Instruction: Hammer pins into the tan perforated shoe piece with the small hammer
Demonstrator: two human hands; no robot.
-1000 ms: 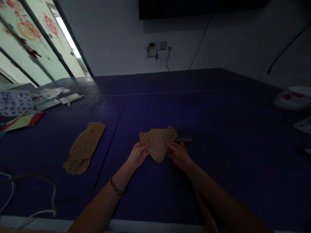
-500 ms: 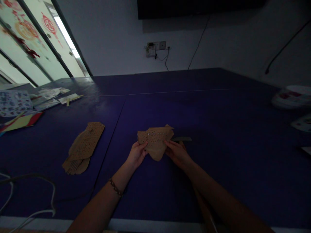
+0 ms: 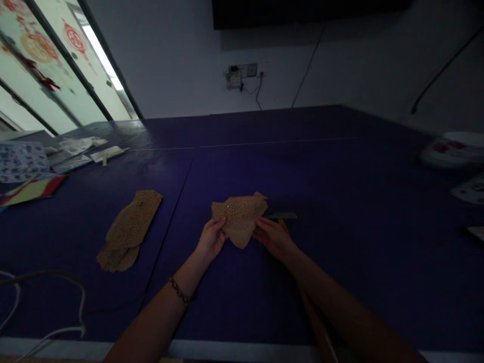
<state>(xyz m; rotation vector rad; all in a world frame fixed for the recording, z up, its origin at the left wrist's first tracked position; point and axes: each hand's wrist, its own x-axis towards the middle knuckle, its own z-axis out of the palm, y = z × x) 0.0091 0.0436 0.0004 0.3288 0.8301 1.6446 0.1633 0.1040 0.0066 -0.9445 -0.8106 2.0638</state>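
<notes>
A brown paper or card piece (image 3: 242,212) with many small punched holes is held up above the dark blue table (image 3: 242,171). Its lower end narrows to a rounded point. My left hand (image 3: 212,241) pinches its left side, thumb on the near face. At its lower right edge, my right hand (image 3: 275,238) grips with thumb and fingers. Behind the right hand a flat greyish strip (image 3: 283,215) lies on the table, partly hidden. To the left rests a stack of similar holed brown pieces (image 3: 130,229).
Papers and a patterned bag (image 3: 22,161) lie at the far left, with a red and yellow folder (image 3: 38,191) before them. A white cable (image 3: 82,302) loops at the lower left. White containers (image 3: 454,148) stand at the right edge. Behind the table is a wall with sockets (image 3: 242,71).
The held brown piece has tilted slightly and shifted a little to the left with my hands. Both hands keep their hold, and the stack has not moved.
</notes>
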